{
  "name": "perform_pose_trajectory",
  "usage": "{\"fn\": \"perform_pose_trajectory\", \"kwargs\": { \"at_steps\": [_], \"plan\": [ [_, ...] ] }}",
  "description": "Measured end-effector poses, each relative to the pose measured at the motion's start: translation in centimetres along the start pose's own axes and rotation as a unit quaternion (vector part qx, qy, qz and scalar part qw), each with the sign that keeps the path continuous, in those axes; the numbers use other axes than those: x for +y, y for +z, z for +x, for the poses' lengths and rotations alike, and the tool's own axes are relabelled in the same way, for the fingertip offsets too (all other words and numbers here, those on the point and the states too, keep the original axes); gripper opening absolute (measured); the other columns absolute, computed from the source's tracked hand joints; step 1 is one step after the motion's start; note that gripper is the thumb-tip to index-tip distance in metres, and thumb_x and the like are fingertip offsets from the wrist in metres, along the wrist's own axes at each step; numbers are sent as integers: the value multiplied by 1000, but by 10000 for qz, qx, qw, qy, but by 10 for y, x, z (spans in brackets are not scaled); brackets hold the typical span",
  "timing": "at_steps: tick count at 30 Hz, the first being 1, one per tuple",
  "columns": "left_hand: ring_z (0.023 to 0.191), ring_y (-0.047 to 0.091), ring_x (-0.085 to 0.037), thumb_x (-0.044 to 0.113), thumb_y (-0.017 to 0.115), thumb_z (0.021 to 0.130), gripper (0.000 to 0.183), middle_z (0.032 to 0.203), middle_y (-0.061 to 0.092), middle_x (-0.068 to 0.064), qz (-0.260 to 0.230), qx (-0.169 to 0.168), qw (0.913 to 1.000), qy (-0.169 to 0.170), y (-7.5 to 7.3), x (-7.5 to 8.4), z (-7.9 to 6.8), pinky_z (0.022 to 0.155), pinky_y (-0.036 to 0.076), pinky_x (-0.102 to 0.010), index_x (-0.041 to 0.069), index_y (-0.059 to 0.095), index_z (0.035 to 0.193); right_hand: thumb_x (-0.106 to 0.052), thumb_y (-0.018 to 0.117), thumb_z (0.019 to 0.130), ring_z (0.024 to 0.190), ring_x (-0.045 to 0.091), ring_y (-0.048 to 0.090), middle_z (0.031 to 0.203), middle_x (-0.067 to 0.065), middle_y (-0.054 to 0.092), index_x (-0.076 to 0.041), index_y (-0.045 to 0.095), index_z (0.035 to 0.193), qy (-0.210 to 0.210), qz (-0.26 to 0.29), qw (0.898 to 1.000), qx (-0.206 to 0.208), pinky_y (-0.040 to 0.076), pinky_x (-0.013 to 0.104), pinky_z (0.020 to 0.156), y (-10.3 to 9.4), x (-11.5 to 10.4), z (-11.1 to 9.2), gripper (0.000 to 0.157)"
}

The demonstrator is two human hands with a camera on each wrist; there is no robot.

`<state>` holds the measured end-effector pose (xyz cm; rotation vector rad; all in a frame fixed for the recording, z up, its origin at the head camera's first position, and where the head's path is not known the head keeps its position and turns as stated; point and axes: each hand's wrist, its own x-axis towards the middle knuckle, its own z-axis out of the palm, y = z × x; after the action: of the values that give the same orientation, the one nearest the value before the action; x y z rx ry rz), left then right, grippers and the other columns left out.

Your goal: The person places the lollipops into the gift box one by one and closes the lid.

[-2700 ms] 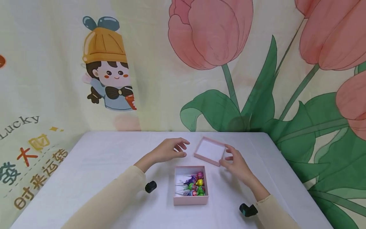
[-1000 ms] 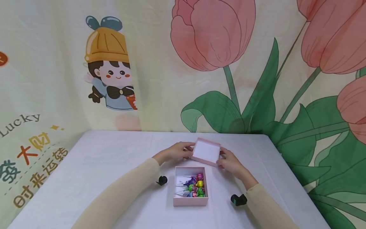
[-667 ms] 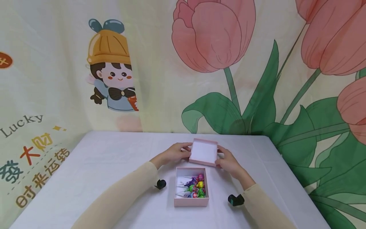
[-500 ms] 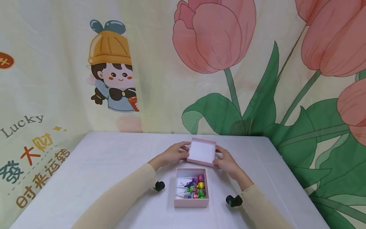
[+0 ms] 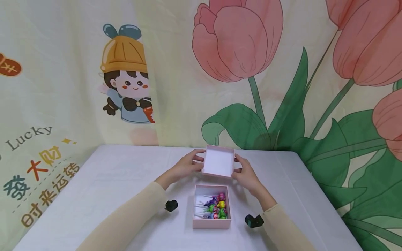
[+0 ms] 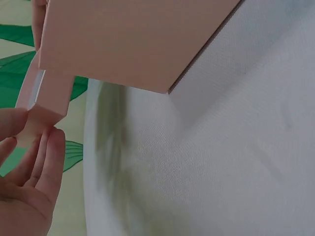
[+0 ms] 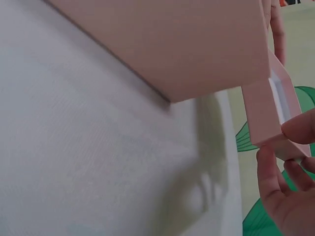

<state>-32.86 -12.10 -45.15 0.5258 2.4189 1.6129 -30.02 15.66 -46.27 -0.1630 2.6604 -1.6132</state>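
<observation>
A shallow pink box lid (image 5: 218, 161) with a white inside is held up between both hands at the back of the table, its inside facing the head camera. My left hand (image 5: 184, 165) grips its left edge, thumb and fingers on the rim, as the left wrist view (image 6: 37, 182) also has it. On the opposite edge my right hand (image 5: 248, 175) pinches the lid near its front corner. Nearer the camera stands the pink box base (image 5: 211, 223), holding several wrapped lollipops (image 5: 216, 207) with white sticks pointing left.
The table (image 5: 125, 167) has a white cloth. Right behind it hangs a printed backdrop (image 5: 176, 87) with tulips and a cartoon child. A small black wrist camera (image 5: 171, 205) sits at the left wrist and another black camera (image 5: 254, 221) at the right.
The right hand first touched the lid alone; the left hand then came to its other edge. The lid has shifted left, turned straighter and risen off the table. The box base stays put.
</observation>
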Motion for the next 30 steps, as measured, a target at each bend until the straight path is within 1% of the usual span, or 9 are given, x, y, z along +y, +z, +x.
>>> {"fn": "perform_pose_trajectory", "kwargs": {
  "at_steps": [3, 6, 9, 14, 17, 20, 23, 28, 30],
  "plan": [
    [119, 68, -31, 11, 68, 104, 64, 141, 63, -19, 148, 102, 9998, 60, -1, 6, -4, 97, 60, -42, 17, 42, 162, 3, 67, 92, 115, 32, 65, 157, 19, 44, -11, 31, 167, -80, -23, 9999, 130, 60, 40, 92, 1, -5, -2, 84],
    [117, 68, -28, 12, 69, 103, 65, 141, 64, -16, 237, 210, 9994, 108, -2, 10, -9, 96, 60, -41, 20, 42, 162, 1, 66, 94, 113, 30, 66, 154, 19, 48, -14, 32, 167, -60, -11, 9997, 218, 61, 38, 89, 2, -10, -6, 83],
    [114, 69, -24, 12, 70, 103, 66, 141, 65, -14, 355, 324, 9987, 190, -2, 15, -16, 94, 61, -40, 23, 43, 162, -3, 65, 97, 113, 29, 66, 152, 18, 52, -20, 32, 168, -11, -1, 9996, 266, 62, 39, 90, 3, -15, -11, 80],
    [102, 71, -19, 11, 71, 101, 66, 138, 67, -10, 532, 625, 9962, 302, 1, 25, -28, 86, 61, -37, 26, 46, 160, -5, 64, 99, 115, 29, 65, 153, 15, 54, -25, 31, 168, -150, -57, 9990, 412, 62, 39, 90, 4, -21, -20, 79],
    [95, 71, -16, 12, 72, 101, 66, 139, 67, -9, 597, 783, 9946, 337, 5, 31, -35, 82, 61, -35, 29, 47, 159, -4, 63, 99, 113, 28, 64, 154, 15, 54, -25, 31, 168, -282, -78, 9982, 528, 63, 37, 86, 5, -23, -26, 79],
    [89, 71, -15, 12, 72, 101, 65, 138, 67, -9, 661, 904, 9930, 387, 9, 36, -41, 79, 61, -35, 29, 47, 159, -2, 64, 99, 106, 26, 64, 153, 16, 55, -23, 32, 168, -399, -79, 9971, 646, 61, 34, 79, 6, -24, -31, 79],
    [86, 70, -15, 10, 73, 100, 65, 137, 68, -10, 669, 1026, 9914, 455, 11, 38, -45, 77, 62, -36, 29, 49, 158, -1, 65, 98, 98, 25, 63, 150, 16, 57, -21, 34, 167, -493, -101, 9960, 739, 57, 31, 74, 7, -25, -35, 78],
    [85, 71, -16, 9, 73, 99, 64, 134, 69, -11, 540, 1201, 9900, 509, 14, 39, -50, 81, 64, -47, 29, 52, 156, -1, 67, 99, 91, 23, 61, 149, 16, 58, -21, 34, 167, -574, -84, 9949, 822, 55, 30, 70, 8, -27, -39, 78],
    [84, 71, -16, 8, 73, 99, 64, 133, 69, -10, 520, 1261, 9894, 499, 14, 38, -51, 82, 63, -49, 29, 52, 156, -1, 67, 99, 88, 22, 61, 148, 16, 58, -21, 35, 167, -606, -58, 9947, 825, 55, 29, 69, 8, -29, -40, 78]
  ]
}}
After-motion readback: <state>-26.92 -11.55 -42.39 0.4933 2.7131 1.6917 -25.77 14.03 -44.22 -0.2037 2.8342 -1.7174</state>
